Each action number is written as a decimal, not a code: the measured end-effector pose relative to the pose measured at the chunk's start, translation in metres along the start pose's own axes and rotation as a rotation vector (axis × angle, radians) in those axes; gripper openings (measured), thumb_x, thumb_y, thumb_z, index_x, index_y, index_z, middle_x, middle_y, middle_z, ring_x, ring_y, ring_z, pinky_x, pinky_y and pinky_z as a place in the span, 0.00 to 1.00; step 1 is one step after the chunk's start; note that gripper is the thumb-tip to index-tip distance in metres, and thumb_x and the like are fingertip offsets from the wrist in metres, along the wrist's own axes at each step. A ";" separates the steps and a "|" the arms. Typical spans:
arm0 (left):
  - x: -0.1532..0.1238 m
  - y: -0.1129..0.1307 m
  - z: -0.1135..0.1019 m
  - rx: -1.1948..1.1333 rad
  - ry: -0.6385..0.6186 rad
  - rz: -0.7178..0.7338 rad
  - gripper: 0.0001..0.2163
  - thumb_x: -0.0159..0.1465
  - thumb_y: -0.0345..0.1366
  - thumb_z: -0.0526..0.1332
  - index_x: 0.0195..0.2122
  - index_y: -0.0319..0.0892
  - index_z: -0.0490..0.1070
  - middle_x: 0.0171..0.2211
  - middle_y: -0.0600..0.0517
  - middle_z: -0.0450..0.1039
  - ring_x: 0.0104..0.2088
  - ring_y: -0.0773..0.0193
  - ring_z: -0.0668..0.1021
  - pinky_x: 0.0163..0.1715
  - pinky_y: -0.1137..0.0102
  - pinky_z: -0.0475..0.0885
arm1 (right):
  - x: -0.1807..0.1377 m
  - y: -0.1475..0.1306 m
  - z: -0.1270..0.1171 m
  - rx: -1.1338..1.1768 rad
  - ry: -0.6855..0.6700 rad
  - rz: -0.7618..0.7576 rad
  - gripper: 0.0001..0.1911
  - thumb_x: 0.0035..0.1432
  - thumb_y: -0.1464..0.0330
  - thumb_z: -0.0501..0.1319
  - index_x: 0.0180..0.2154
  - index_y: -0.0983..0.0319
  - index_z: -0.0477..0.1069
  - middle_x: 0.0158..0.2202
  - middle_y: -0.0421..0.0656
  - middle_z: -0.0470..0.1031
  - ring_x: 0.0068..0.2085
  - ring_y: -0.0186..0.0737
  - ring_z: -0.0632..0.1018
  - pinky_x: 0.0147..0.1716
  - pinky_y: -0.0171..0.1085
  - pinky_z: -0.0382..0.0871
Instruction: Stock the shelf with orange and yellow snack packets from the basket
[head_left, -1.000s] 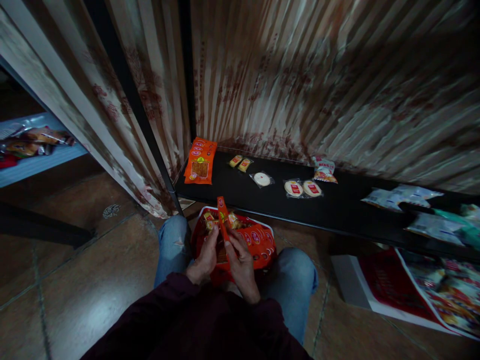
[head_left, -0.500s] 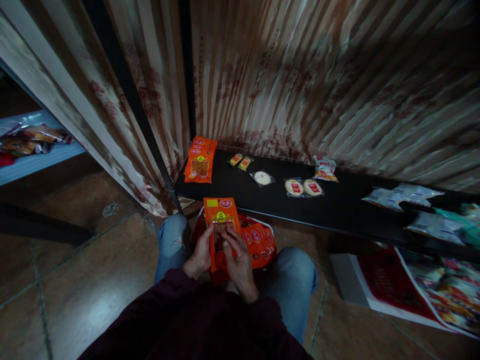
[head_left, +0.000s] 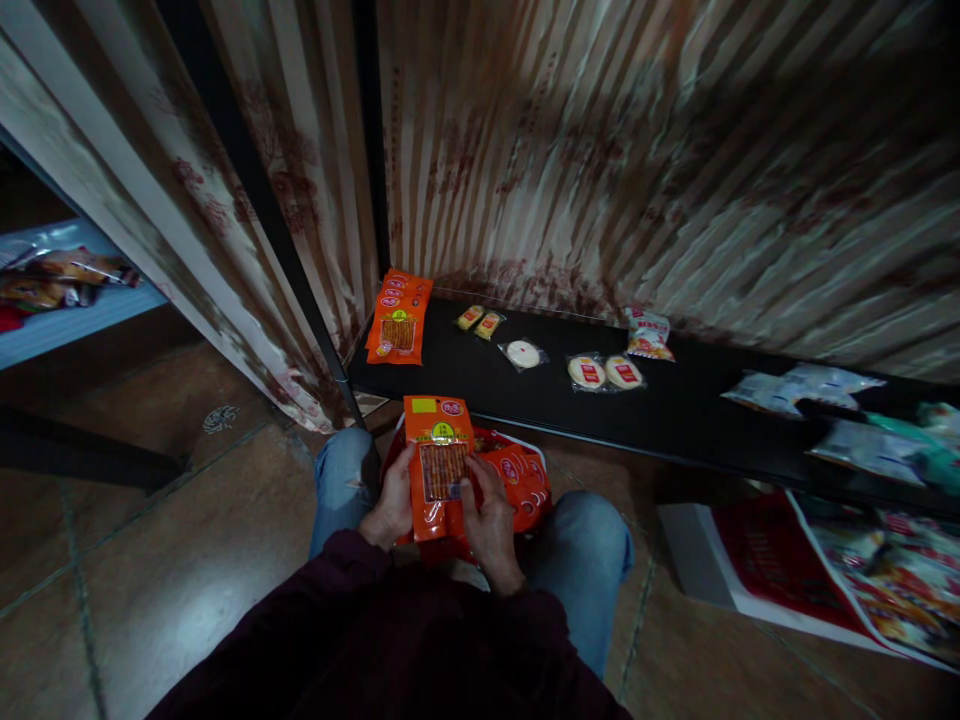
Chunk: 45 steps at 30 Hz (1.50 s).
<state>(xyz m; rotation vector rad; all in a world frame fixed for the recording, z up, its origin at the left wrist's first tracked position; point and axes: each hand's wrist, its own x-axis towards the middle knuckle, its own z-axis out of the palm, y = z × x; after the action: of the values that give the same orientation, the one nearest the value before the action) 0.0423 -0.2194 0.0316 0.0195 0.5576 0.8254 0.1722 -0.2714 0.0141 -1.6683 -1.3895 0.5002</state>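
Between my knees I hold an orange snack packet (head_left: 442, 468) with a see-through window showing brown sticks. My left hand (head_left: 391, 503) grips its left edge, fingers partly behind it. My right hand (head_left: 491, 520) is closed on its right edge. Below and beside the packet, more orange packets (head_left: 521, 485) lie in a red container (head_left: 499, 435), mostly hidden by my hands and the held packet. On the black shelf (head_left: 540, 395) ahead, a stack of matching orange packets (head_left: 397, 318) rests at the left end.
Along the shelf lie two small yellow packets (head_left: 480, 322), round white wrapped crackers (head_left: 523, 354), an upright snack bag (head_left: 649, 334) and silvery packets (head_left: 802, 387). A red and white box of snacks (head_left: 765, 555) stands on the floor at right. A dark metal post (head_left: 277, 220) rises at left.
My hands have moved apart to the packet's two edges, uncovering its window. My right hand has shifted right, off the front of the packet.
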 end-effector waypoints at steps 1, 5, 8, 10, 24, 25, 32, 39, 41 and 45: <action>0.000 0.000 0.000 0.005 0.002 -0.004 0.24 0.62 0.47 0.56 0.53 0.34 0.67 0.45 0.41 0.76 0.48 0.49 0.77 0.52 0.56 0.68 | 0.000 -0.001 0.000 -0.012 -0.006 -0.001 0.21 0.63 0.60 0.50 0.52 0.63 0.70 0.54 0.52 0.71 0.56 0.47 0.70 0.57 0.52 0.63; 0.000 0.001 0.001 0.025 0.029 -0.001 0.24 0.63 0.47 0.54 0.52 0.34 0.68 0.45 0.41 0.77 0.48 0.50 0.77 0.52 0.56 0.68 | 0.002 -0.005 -0.002 -0.067 -0.030 -0.009 0.24 0.63 0.58 0.50 0.52 0.66 0.69 0.54 0.54 0.71 0.57 0.49 0.69 0.58 0.52 0.62; -0.001 0.000 0.004 0.048 0.040 0.024 0.23 0.62 0.46 0.55 0.51 0.34 0.69 0.45 0.42 0.77 0.49 0.50 0.76 0.54 0.57 0.67 | 0.002 -0.009 -0.004 -0.103 -0.072 0.015 0.27 0.62 0.55 0.51 0.53 0.67 0.69 0.56 0.56 0.69 0.59 0.52 0.67 0.59 0.54 0.59; -0.002 -0.002 0.006 0.074 0.044 0.055 0.22 0.61 0.45 0.56 0.51 0.35 0.70 0.45 0.43 0.77 0.50 0.51 0.76 0.55 0.58 0.66 | 0.001 -0.013 -0.005 -0.104 -0.128 0.058 0.31 0.60 0.53 0.52 0.55 0.68 0.67 0.58 0.57 0.66 0.60 0.54 0.65 0.60 0.55 0.57; -0.004 -0.018 0.007 0.399 0.042 0.190 0.22 0.52 0.38 0.68 0.49 0.43 0.74 0.55 0.48 0.71 0.60 0.55 0.67 0.63 0.61 0.55 | 0.003 -0.019 -0.010 0.296 -0.290 0.243 0.30 0.58 0.52 0.55 0.56 0.62 0.67 0.56 0.51 0.70 0.58 0.51 0.69 0.59 0.51 0.60; -0.004 -0.018 0.005 0.439 0.032 0.189 0.23 0.51 0.37 0.68 0.51 0.44 0.73 0.56 0.49 0.70 0.60 0.54 0.67 0.62 0.60 0.56 | 0.005 -0.020 -0.011 0.335 -0.285 0.268 0.28 0.57 0.51 0.55 0.53 0.61 0.69 0.53 0.50 0.73 0.55 0.51 0.72 0.57 0.50 0.62; 0.003 -0.016 -0.001 0.694 0.106 0.332 0.31 0.49 0.32 0.68 0.56 0.48 0.66 0.61 0.47 0.63 0.63 0.53 0.62 0.61 0.58 0.56 | 0.011 -0.026 -0.017 0.589 -0.208 0.473 0.27 0.50 0.47 0.61 0.39 0.62 0.77 0.39 0.48 0.80 0.42 0.49 0.78 0.46 0.45 0.72; 0.008 -0.014 -0.003 0.630 0.278 0.378 0.29 0.46 0.31 0.70 0.51 0.46 0.67 0.54 0.46 0.70 0.56 0.52 0.70 0.57 0.57 0.63 | 0.010 -0.014 -0.004 0.774 -0.161 0.553 0.25 0.51 0.49 0.61 0.42 0.60 0.74 0.37 0.45 0.80 0.38 0.48 0.80 0.41 0.48 0.75; 0.008 -0.011 -0.005 0.633 0.314 0.384 0.25 0.46 0.31 0.71 0.46 0.45 0.70 0.48 0.46 0.74 0.50 0.53 0.74 0.53 0.58 0.66 | 0.011 -0.012 -0.002 0.757 -0.169 0.536 0.24 0.53 0.50 0.60 0.43 0.60 0.74 0.37 0.46 0.80 0.39 0.48 0.80 0.41 0.48 0.75; 0.012 -0.002 -0.010 0.662 0.369 0.381 0.17 0.45 0.33 0.71 0.37 0.42 0.70 0.37 0.48 0.76 0.39 0.57 0.77 0.44 0.61 0.70 | 0.016 -0.012 -0.001 0.694 -0.164 0.519 0.24 0.53 0.50 0.60 0.42 0.61 0.75 0.38 0.47 0.80 0.41 0.49 0.80 0.43 0.49 0.74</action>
<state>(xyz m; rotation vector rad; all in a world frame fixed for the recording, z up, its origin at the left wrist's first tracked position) 0.0455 -0.2141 0.0165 0.6055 1.1834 0.9867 0.1706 -0.2568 0.0278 -1.3947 -0.7273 1.2756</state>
